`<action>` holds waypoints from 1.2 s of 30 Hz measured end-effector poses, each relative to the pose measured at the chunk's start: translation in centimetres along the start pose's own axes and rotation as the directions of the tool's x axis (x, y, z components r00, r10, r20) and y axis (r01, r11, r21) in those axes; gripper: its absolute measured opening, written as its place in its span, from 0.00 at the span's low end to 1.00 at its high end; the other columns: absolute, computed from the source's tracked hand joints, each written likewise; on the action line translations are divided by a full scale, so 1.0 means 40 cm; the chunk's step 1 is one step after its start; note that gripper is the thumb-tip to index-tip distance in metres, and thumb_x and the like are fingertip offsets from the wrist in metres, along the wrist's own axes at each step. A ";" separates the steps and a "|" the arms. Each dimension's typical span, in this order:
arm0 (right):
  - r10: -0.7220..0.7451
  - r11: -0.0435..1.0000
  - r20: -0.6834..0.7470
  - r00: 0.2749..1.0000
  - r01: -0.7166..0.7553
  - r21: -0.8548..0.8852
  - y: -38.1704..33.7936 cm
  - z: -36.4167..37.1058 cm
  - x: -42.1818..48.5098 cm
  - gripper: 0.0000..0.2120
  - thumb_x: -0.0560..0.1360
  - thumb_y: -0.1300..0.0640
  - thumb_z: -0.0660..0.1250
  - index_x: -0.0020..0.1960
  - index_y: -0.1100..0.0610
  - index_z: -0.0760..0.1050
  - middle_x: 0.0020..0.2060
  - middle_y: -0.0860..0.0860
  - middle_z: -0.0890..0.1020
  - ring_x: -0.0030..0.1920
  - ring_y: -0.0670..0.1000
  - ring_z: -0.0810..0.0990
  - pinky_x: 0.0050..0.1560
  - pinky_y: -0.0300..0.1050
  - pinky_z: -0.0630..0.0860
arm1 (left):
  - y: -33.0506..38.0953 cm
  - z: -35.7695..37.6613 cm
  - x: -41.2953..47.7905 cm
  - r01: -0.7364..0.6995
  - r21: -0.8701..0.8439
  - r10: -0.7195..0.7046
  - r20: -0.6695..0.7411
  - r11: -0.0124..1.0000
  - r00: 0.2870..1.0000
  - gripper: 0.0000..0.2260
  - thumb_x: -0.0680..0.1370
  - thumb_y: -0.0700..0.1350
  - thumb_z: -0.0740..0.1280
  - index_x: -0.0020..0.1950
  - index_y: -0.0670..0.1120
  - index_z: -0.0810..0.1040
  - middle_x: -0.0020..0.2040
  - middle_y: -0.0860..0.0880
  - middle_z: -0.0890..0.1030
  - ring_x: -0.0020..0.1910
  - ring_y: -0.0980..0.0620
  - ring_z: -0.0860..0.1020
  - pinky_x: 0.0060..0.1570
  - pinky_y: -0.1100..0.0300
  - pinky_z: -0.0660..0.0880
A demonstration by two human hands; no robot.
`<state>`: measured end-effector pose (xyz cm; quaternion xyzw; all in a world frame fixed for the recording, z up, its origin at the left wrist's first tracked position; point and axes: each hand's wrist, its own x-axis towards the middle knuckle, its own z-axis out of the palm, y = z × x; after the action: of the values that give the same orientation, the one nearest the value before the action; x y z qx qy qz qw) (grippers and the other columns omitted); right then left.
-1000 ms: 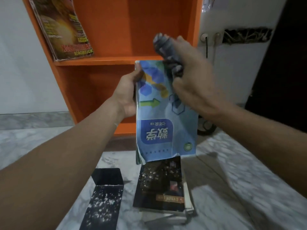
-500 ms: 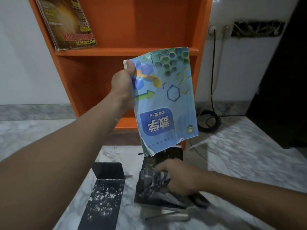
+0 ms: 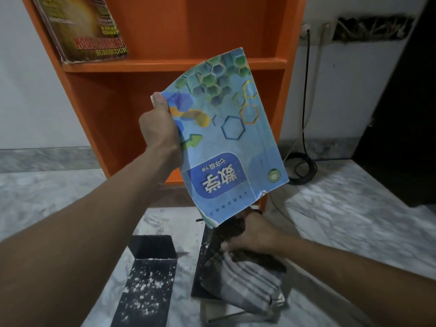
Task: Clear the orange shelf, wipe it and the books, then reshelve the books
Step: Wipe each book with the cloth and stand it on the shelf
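Note:
My left hand (image 3: 158, 128) grips a thin blue textbook (image 3: 226, 142) by its left edge and holds it up, upside down, in front of the orange shelf (image 3: 179, 64). Lower down, my right hand (image 3: 253, 234) holds a grey striped cloth (image 3: 245, 282) that lies bunched on a dark book (image 3: 200, 260) at the top of a small stack on the floor. A magazine (image 3: 87, 31) leans at the left on the shelf's upper board. The lower compartment behind the textbook holds nothing that I can see.
A dark open box speckled white (image 3: 148, 272) lies on the marble floor (image 3: 354, 220) left of the stack. A coiled black cable (image 3: 302, 168) runs from wall sockets (image 3: 316, 29) right of the shelf. A dark object (image 3: 405, 114) stands at the far right.
My right hand came down from the textbook's top with the cloth to the stack on the floor. The left hand lifted and tilted the textbook toward the shelf.

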<state>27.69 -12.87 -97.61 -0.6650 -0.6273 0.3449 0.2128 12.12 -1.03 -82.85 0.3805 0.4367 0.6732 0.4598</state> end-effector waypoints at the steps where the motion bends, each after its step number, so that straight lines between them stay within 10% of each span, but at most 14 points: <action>1: -0.003 0.979 0.015 1.000 0.000 0.202 -0.022 -0.020 -0.012 0.35 0.62 0.47 0.82 0.65 0.47 0.72 0.60 0.43 0.78 0.60 0.48 0.76 0.60 0.48 0.75 | -0.002 0.000 0.000 -0.003 -0.008 0.003 -0.025 1.000 1.000 0.20 0.82 0.56 0.59 0.39 0.46 0.79 0.40 0.47 0.84 0.40 0.48 0.84 0.47 0.50 0.81; 6: 0.019 0.651 0.071 0.997 -0.066 0.756 -0.089 -0.086 -0.048 0.27 0.62 0.44 0.75 0.60 0.47 0.76 0.58 0.47 0.82 0.62 0.53 0.78 0.63 0.59 0.72 | -0.007 -0.012 0.024 -0.006 0.001 0.006 -0.229 1.000 0.973 0.20 0.81 0.59 0.57 0.42 0.47 0.77 0.42 0.50 0.82 0.44 0.49 0.82 0.52 0.51 0.80; 10: 0.118 0.359 -0.163 0.980 0.111 0.927 -0.136 -0.140 -0.045 0.06 0.77 0.56 0.67 0.54 0.52 0.77 0.54 0.52 0.84 0.55 0.55 0.82 0.62 0.63 0.74 | -0.005 -0.032 0.033 0.013 -0.023 -0.019 -0.315 1.000 0.949 0.21 0.82 0.58 0.54 0.48 0.45 0.80 0.49 0.46 0.83 0.51 0.45 0.82 0.55 0.51 0.78; 15: 0.021 0.532 -0.433 0.901 0.357 0.768 -0.230 -0.262 -0.055 0.07 0.81 0.60 0.63 0.57 0.54 0.76 0.55 0.51 0.83 0.55 0.55 0.82 0.59 0.59 0.77 | 0.018 -0.081 0.032 0.044 0.389 0.109 -0.362 0.920 0.926 0.25 0.81 0.59 0.56 0.64 0.40 0.77 0.62 0.40 0.79 0.62 0.40 0.76 0.56 0.53 0.70; 18: -0.039 0.723 -0.567 0.823 0.415 0.552 -0.290 -0.348 -0.087 0.04 0.80 0.60 0.65 0.53 0.53 0.76 0.50 0.52 0.84 0.51 0.56 0.84 0.54 0.60 0.80 | 0.025 -0.116 0.055 -0.137 0.508 0.162 -0.006 0.850 0.987 0.34 0.74 0.64 0.67 0.69 0.41 0.69 0.63 0.42 0.77 0.62 0.42 0.76 0.60 0.53 0.71; 22: -0.321 0.913 -0.570 0.756 0.408 0.028 -0.351 -0.419 -0.135 0.07 0.80 0.59 0.64 0.56 0.56 0.78 0.49 0.51 0.83 0.47 0.49 0.82 0.45 0.46 0.76 | 0.052 -0.134 0.046 -0.432 0.586 0.237 0.381 0.686 0.894 0.53 0.63 0.58 0.81 0.77 0.45 0.55 0.73 0.43 0.63 0.71 0.47 0.65 0.72 0.52 0.64; 24: -0.418 0.905 -0.490 0.765 0.396 -0.154 -0.382 -0.436 -0.143 0.07 0.79 0.58 0.66 0.55 0.58 0.78 0.49 0.53 0.83 0.47 0.50 0.81 0.45 0.45 0.76 | 0.068 -0.129 0.019 -0.536 0.598 0.177 0.554 0.596 0.814 0.49 0.63 0.50 0.82 0.77 0.48 0.58 0.73 0.45 0.64 0.71 0.49 0.65 0.71 0.53 0.65; 28: -0.489 0.868 -0.416 0.767 0.379 -0.320 -0.439 -0.456 -0.134 0.02 0.77 0.53 0.68 0.48 0.51 0.78 0.44 0.46 0.82 0.46 0.49 0.81 0.47 0.49 0.78 | 0.064 -0.117 -0.044 -0.357 0.552 -0.249 0.742 0.754 0.623 0.20 0.72 0.46 0.76 0.63 0.47 0.78 0.58 0.47 0.83 0.57 0.46 0.82 0.57 0.47 0.79; 32: -0.509 0.860 -0.597 0.620 0.373 -0.347 -0.445 -0.455 -0.090 0.05 0.70 0.40 0.68 0.44 0.38 0.76 0.46 0.40 0.82 0.51 0.50 0.79 0.58 0.64 0.72 | 0.076 -0.106 -0.081 -0.254 0.475 -0.155 0.665 0.842 0.731 0.04 0.77 0.41 0.71 0.51 0.44 0.84 0.53 0.41 0.85 0.50 0.45 0.83 0.58 0.43 0.78; 36: -0.339 0.913 -0.818 0.465 0.373 -0.166 -0.384 -0.435 -0.074 0.37 0.67 0.43 0.76 0.71 0.46 0.65 0.68 0.49 0.71 0.66 0.52 0.71 0.65 0.54 0.70 | 0.108 -0.124 -0.082 -0.167 0.372 -0.082 0.568 0.913 0.819 0.05 0.75 0.41 0.73 0.50 0.42 0.84 0.53 0.37 0.83 0.54 0.35 0.81 0.56 0.36 0.76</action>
<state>29.82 -11.28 -74.38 -0.5978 -0.5682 -0.0528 0.5630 7.31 -6.18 -80.77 0.6612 0.3993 0.4328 0.4648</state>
